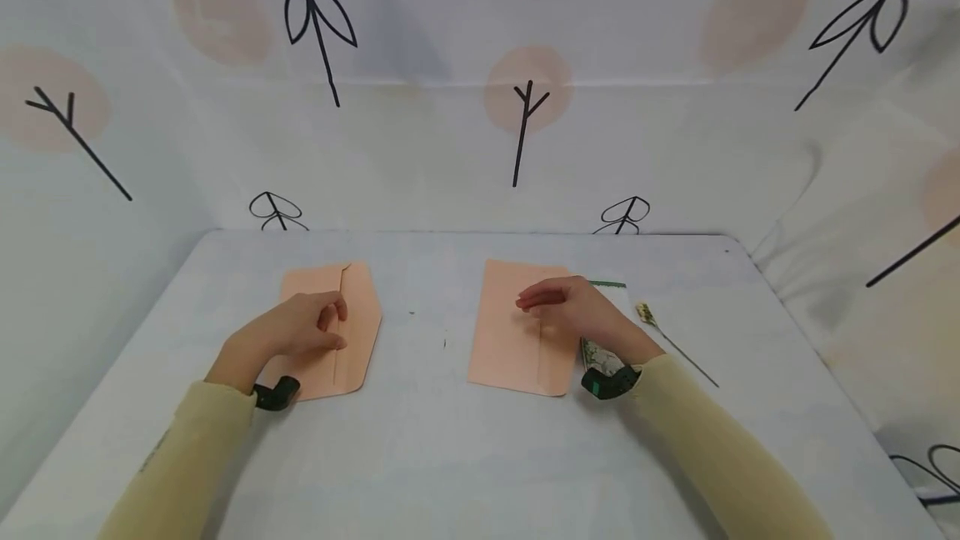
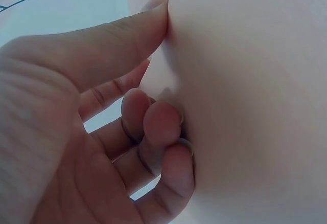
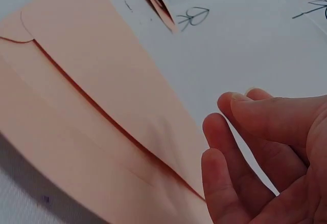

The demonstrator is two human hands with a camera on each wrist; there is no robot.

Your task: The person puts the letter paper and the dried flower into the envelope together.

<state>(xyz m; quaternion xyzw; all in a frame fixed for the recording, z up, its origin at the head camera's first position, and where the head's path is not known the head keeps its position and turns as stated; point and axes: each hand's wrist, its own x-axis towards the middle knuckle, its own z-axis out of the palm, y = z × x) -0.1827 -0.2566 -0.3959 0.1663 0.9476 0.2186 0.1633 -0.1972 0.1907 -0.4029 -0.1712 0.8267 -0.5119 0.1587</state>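
A peach envelope [image 1: 362, 298] lies on the left of the white table, its pointed flap spread out to the right. My left hand [image 1: 300, 325] is over it with fingers bent and the thumb apart from them. In the left wrist view, the fingertips [image 2: 178, 165] are at the peach paper; whether they all touch it is hard to tell. A second peach envelope [image 1: 504, 332] lies right of centre, a fold line along its right side. Above its right part hovers my right hand [image 1: 581, 311], fingers loosely bent and holding nothing.
A white card with green print [image 1: 600, 357] lies partly hidden beneath my right hand, beside the second envelope. Further right is a thin-stemmed dried flower [image 1: 678, 348]. Small dark specks dot the table [image 1: 420, 440] between the envelopes. Patterned cloth [image 1: 420, 148] hangs behind.
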